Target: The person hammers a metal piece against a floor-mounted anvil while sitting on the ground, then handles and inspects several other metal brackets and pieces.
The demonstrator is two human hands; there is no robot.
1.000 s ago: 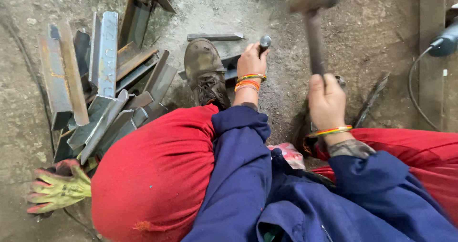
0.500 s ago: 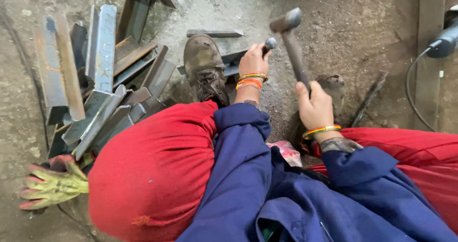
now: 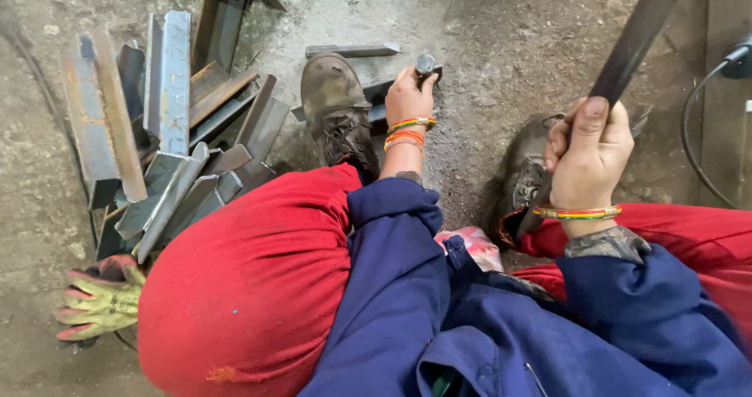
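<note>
So the right hand [image 3: 589, 156] is shut tight round the hammer handle [image 3: 627, 48], prob heavy & hard, w/ the left hand [image 3: 409, 98] pinching a stiff steel punch [image 3: 425, 63] near its top.

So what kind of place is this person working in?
Probably a metal workshop, with the work done on the floor. A heap of cut grey steel angle pieces lies on rough concrete ground. The left hand steadies a metal punch; the right hand grips a dark hammer handle.
</note>
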